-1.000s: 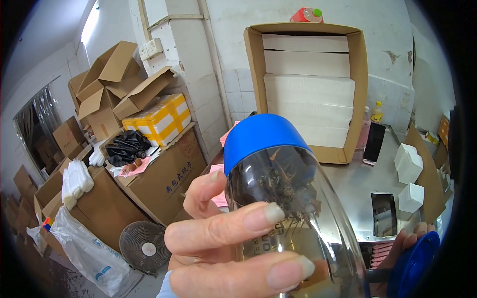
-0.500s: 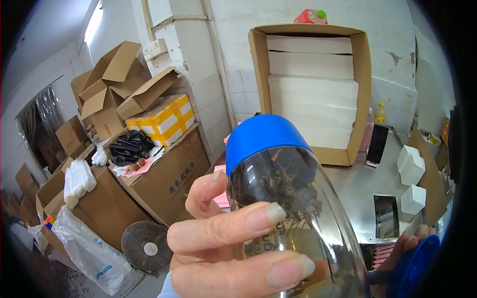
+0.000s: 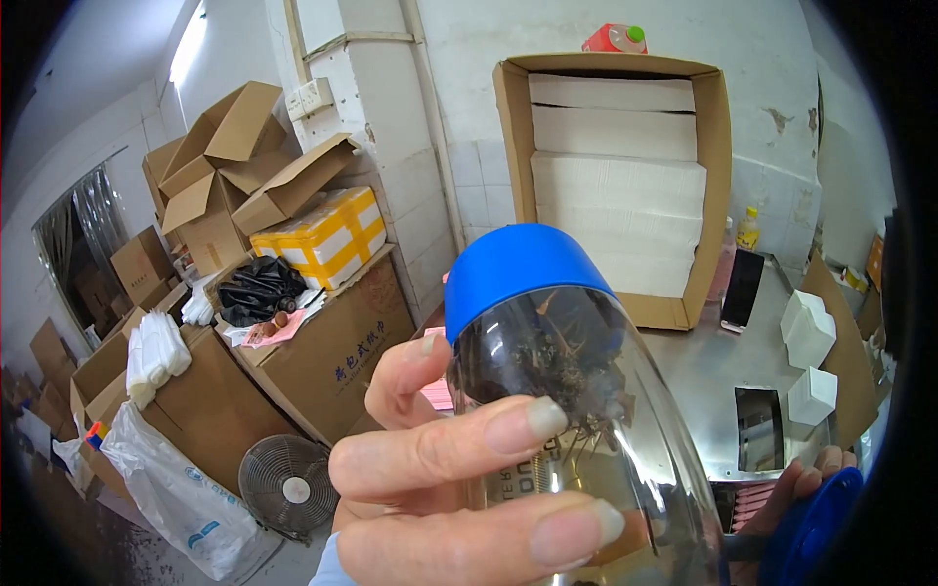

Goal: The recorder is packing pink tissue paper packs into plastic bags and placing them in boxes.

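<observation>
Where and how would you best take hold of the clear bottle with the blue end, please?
I'd grip the bottle around its clear body, below the blue end, coming from the left: it leans that way, and its rounded wall suits the left hand's wrapping grasp.

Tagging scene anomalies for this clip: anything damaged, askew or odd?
Yes. The back wall has chipped patches at upper right, so it looks damaged. At left, open cartons are piled at odd tilts, flaps splayed. Dark bits clump inside the clear bottle; can't tell if that's abnormal.
</observation>
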### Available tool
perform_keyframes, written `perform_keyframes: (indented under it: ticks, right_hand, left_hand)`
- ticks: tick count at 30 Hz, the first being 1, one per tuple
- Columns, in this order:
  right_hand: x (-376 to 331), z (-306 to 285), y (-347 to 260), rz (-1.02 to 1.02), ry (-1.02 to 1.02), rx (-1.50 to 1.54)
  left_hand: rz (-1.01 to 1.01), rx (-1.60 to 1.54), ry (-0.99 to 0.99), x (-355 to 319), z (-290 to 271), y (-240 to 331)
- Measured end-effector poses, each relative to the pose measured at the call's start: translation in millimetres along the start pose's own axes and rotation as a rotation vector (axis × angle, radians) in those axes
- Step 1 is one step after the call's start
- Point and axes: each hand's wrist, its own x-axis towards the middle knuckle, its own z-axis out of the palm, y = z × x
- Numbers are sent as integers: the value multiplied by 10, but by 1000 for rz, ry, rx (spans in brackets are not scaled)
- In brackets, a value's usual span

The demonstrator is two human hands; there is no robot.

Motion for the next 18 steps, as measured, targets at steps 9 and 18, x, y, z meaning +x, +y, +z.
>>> perform_keyframes:
  ticks: [9, 18]
  right_hand:
    - [-271, 127, 43, -40, 64, 152]
    - [45, 497, 155, -95, 56, 1142]
  left_hand:
    - [-6, 44, 59, 29, 46, 71]
    - [-518, 217, -130, -333, -319, 573]
